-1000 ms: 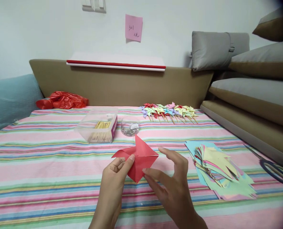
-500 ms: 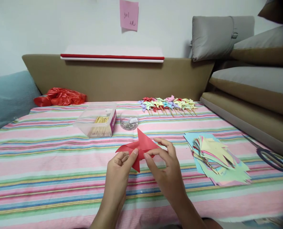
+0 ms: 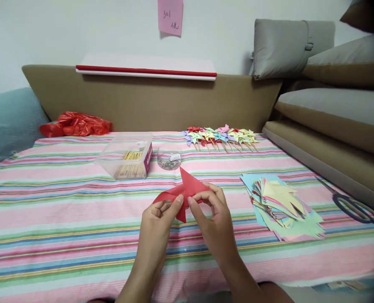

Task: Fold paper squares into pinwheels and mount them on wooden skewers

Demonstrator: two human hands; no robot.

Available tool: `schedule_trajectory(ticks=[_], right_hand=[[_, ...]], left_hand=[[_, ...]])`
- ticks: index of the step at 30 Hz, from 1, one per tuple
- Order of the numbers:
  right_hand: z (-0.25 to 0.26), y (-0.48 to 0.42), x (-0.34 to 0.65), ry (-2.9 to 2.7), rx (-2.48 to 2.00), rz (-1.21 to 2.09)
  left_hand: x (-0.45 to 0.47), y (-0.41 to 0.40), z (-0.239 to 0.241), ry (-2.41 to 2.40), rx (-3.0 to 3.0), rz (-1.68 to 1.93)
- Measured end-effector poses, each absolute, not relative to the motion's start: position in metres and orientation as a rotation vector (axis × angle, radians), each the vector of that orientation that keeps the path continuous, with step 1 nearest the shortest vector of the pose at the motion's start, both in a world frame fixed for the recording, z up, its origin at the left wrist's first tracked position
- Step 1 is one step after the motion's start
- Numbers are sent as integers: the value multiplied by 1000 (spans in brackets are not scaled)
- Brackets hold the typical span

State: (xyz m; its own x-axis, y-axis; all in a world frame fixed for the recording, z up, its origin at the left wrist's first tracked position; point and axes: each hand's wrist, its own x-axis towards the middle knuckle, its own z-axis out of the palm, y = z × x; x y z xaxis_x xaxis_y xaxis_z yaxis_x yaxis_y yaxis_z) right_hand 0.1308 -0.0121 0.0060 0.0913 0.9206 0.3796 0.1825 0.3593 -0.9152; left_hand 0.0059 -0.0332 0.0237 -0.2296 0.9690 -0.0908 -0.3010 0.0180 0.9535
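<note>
Between my two hands, above the striped cloth, is a red paper pinwheel (image 3: 191, 185) with pointed blades. My left hand (image 3: 161, 214) pinches it near the centre, the thumb on top and the other fingers curled behind. From the right side, my right hand (image 3: 213, 210) closes thumb and index finger on the paper near the middle. Part of the pinwheel is hidden behind my fingers. Just beyond it stands a clear round container (image 3: 169, 159) of small metal pins, beside a clear plastic box (image 3: 123, 155) holding wooden sticks.
Several finished pinwheels on sticks (image 3: 221, 136) lie at the back. To the right are a stack of cut coloured paper (image 3: 278, 202) and dark-handled scissors (image 3: 357, 208). A red plastic bag (image 3: 79, 124) rests at the back left; cushions (image 3: 338, 139) line the right edge.
My right hand has moved slightly left, its fingers drawing in closer to the pinwheel's centre. My left hand keeps its pinch. The view has shifted a little.
</note>
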Motion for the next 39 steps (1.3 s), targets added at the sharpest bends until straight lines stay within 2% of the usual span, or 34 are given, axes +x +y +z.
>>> schedule_trajectory(ticks=[25,32,35,39], right_hand=[[8,-15,126,-1361,-1102,743],[7,-14,129,-1248,-988,650],[12,-12,138,-1292,-1052,756],[18,-8,148,-1387,-1011,1078]], left_hand=[[9,-33,24,1218,883,1510],[2,-33,24,1338,1053,1474],[-4,-34,25,1453,1242,1437],[-9,-34,28,1515,1456,1321]])
